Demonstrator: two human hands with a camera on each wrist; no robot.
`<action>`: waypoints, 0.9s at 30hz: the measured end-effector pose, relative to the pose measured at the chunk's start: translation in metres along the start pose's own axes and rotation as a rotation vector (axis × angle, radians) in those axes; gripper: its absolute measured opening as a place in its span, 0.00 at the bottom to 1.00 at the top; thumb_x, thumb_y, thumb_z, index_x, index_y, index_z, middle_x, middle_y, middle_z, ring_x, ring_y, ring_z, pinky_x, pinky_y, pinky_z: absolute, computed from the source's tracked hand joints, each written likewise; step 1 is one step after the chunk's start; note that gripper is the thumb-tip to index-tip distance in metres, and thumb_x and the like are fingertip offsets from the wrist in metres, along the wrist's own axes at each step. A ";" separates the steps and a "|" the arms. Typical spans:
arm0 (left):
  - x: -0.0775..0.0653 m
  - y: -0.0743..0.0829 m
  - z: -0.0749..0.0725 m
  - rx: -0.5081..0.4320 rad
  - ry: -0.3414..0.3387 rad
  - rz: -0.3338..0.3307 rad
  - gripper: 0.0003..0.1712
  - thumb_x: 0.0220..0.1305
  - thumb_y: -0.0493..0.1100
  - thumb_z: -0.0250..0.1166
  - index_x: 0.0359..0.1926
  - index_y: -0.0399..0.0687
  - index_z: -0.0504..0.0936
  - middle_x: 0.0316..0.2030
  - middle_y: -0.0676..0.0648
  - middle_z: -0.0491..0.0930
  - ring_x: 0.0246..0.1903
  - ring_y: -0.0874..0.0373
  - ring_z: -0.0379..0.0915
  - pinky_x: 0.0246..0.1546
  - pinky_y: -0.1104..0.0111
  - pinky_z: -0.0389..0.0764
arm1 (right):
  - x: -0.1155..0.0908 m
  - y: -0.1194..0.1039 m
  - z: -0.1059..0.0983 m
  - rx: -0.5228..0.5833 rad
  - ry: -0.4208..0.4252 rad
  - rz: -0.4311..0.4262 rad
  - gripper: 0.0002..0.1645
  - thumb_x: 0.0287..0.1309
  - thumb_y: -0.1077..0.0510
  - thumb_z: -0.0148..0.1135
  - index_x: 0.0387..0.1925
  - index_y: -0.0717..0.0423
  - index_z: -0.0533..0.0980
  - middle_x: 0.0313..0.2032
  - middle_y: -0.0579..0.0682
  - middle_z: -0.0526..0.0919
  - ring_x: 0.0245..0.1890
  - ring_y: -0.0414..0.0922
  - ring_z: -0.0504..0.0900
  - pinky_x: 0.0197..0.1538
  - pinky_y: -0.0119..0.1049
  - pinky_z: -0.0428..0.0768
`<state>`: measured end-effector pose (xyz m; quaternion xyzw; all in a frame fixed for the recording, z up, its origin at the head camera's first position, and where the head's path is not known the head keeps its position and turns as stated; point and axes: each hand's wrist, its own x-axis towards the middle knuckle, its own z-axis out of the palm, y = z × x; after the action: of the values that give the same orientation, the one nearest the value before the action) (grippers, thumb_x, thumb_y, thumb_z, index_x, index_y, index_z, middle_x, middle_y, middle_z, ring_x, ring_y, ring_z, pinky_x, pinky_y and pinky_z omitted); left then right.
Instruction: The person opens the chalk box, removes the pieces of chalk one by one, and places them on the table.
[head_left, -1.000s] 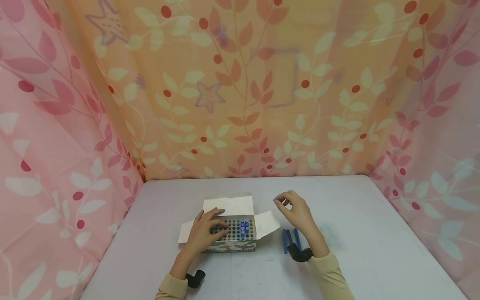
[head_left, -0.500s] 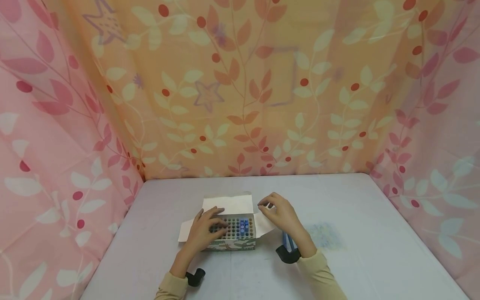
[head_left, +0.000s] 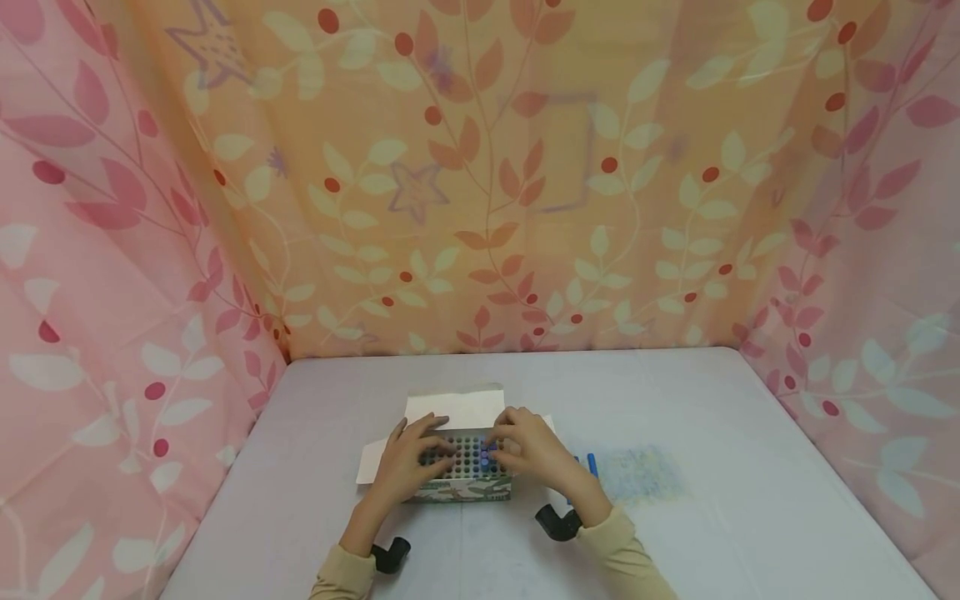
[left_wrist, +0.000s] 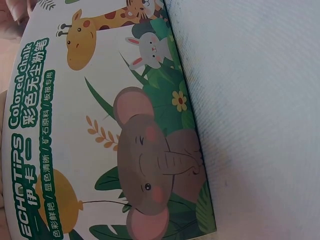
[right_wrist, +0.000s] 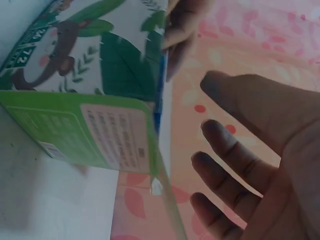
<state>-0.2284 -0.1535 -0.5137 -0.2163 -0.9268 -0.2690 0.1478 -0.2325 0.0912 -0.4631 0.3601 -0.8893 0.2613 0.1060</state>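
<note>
An open-topped colored chalk box [head_left: 472, 492], printed with cartoon animals [left_wrist: 150, 165], stands on the table with its flaps folded out. Inside, a grid of round holes holds several blue chalk sticks [head_left: 485, 463] near its right end. My left hand [head_left: 406, 462] rests over the box's left part, fingers spread and loosely bent. Over the right end is my right hand [head_left: 531, 446], its fingertips close above the blue chalk. In the right wrist view the right thumb [right_wrist: 240, 95] stands apart from the fingers, with nothing between them.
Blue chalk sticks [head_left: 592, 464] lie on the white table [head_left: 720, 517] to the right, partly hidden by the right wrist. A bluish smudge of chalk dust [head_left: 645, 475] marks the cloth. Patterned curtains [head_left: 487, 208] enclose the back and sides.
My right hand has moved left and slightly down, from beyond the box's right flap to over the blue chalk in the box. The left hand has stayed in place.
</note>
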 end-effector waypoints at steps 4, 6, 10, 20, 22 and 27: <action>0.001 0.000 -0.001 -0.002 0.011 0.006 0.08 0.51 0.53 0.70 0.34 0.62 0.86 0.58 0.53 0.72 0.64 0.50 0.60 0.68 0.46 0.50 | 0.001 -0.004 0.006 -0.051 -0.076 -0.048 0.06 0.50 0.53 0.69 0.33 0.44 0.83 0.39 0.43 0.75 0.37 0.40 0.70 0.38 0.33 0.72; 0.001 0.001 -0.001 -0.006 0.011 0.008 0.08 0.51 0.53 0.70 0.34 0.61 0.86 0.59 0.53 0.72 0.64 0.49 0.60 0.68 0.46 0.50 | 0.002 -0.006 0.007 -0.080 -0.106 -0.047 0.06 0.50 0.53 0.68 0.34 0.44 0.84 0.40 0.43 0.75 0.38 0.40 0.69 0.38 0.33 0.71; 0.001 0.001 -0.001 -0.007 0.016 0.021 0.08 0.51 0.52 0.70 0.34 0.61 0.86 0.58 0.52 0.73 0.64 0.48 0.61 0.67 0.45 0.50 | 0.003 -0.008 0.008 -0.121 -0.129 -0.044 0.08 0.50 0.53 0.69 0.35 0.44 0.83 0.40 0.43 0.75 0.37 0.40 0.69 0.38 0.33 0.72; 0.001 0.000 -0.002 -0.026 0.001 0.005 0.09 0.51 0.53 0.70 0.34 0.61 0.86 0.59 0.52 0.72 0.65 0.49 0.59 0.69 0.47 0.48 | 0.005 -0.006 0.009 -0.157 -0.125 -0.050 0.06 0.51 0.52 0.68 0.34 0.42 0.83 0.41 0.42 0.75 0.40 0.40 0.70 0.41 0.34 0.72; 0.001 0.000 -0.002 -0.030 -0.003 0.004 0.08 0.51 0.52 0.70 0.34 0.61 0.86 0.59 0.52 0.72 0.65 0.49 0.59 0.69 0.47 0.47 | 0.005 -0.006 0.009 -0.157 -0.117 -0.052 0.05 0.51 0.51 0.68 0.33 0.41 0.82 0.41 0.42 0.75 0.39 0.39 0.70 0.41 0.34 0.71; -0.001 0.000 -0.001 -0.023 -0.012 -0.001 0.08 0.51 0.52 0.70 0.34 0.62 0.85 0.59 0.53 0.72 0.65 0.50 0.59 0.69 0.47 0.48 | 0.005 -0.007 0.007 -0.146 -0.091 -0.057 0.05 0.51 0.50 0.68 0.31 0.41 0.81 0.40 0.40 0.75 0.37 0.38 0.69 0.38 0.33 0.70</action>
<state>-0.2278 -0.1544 -0.5136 -0.2194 -0.9246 -0.2786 0.1395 -0.2313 0.0805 -0.4645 0.3878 -0.8994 0.1759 0.0989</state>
